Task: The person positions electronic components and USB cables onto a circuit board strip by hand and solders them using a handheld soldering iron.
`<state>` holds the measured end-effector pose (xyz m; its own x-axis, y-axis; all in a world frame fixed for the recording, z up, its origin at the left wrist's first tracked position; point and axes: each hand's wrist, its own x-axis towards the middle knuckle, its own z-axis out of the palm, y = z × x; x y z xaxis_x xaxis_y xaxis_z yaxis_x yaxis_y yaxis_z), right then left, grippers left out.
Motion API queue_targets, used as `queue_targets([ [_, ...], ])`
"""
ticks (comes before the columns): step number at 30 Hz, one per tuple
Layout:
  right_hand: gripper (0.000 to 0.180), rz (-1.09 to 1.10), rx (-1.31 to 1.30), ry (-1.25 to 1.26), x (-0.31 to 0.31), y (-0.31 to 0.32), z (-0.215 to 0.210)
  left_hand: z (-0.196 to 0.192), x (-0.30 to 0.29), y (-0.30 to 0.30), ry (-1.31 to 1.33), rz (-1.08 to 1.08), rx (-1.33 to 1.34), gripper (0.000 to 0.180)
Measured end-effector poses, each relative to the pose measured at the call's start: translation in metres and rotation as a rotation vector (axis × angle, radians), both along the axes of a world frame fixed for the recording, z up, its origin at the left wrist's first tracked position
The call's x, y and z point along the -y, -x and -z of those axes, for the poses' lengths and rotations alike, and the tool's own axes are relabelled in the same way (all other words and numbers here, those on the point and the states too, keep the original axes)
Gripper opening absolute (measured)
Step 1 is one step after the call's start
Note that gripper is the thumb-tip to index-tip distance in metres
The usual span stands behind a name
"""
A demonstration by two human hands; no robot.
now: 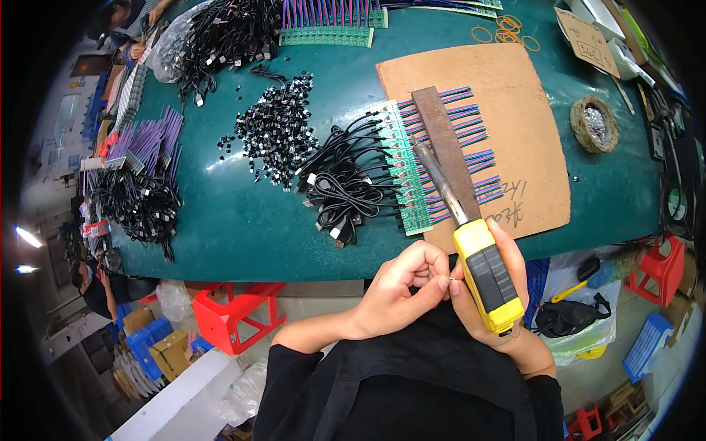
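Note:
My right hand (466,312) is wrapped round a yellow and black soldering gun (491,273). Its long metal tip points up and away, over the near side of a strip of green circuit boards (407,173). Close beside it, my left hand (397,294) is closed in a pinch. Thumb and fingertips meet those of the right hand around something tiny and pale that I cannot make out. Black cables (340,195) run from the boards' left side, and thin coloured wires (471,117) from their right. A brown flat bar (441,132) lies across these wires on a cardboard sheet (526,103).
Small black connectors (273,132) lie heaped left of the boards. Cable bundles (228,37) and more boards (327,37) sit at the back. Rubber bands (509,31) and a round bowl (593,123) are at right. Red stools (234,316) stand below. Other people (95,287) are at left.

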<state>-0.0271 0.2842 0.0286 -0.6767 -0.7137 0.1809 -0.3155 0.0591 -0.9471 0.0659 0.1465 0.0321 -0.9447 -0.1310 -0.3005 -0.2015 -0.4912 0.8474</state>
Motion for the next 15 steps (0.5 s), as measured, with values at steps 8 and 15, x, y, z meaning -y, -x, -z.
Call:
queue_targets([
  [8,0.073,-0.016,0.054,-0.002,-0.0037,-0.0016,0.003,0.0007,0.0073,0.0028,0.598,0.08,-0.149,0.012],
  [15,0.062,0.061,0.175,0.106,-0.0053,-0.0069,0.0075,-0.0024,0.0043,0.0046,0.32,-0.122,-0.053,0.01],
])
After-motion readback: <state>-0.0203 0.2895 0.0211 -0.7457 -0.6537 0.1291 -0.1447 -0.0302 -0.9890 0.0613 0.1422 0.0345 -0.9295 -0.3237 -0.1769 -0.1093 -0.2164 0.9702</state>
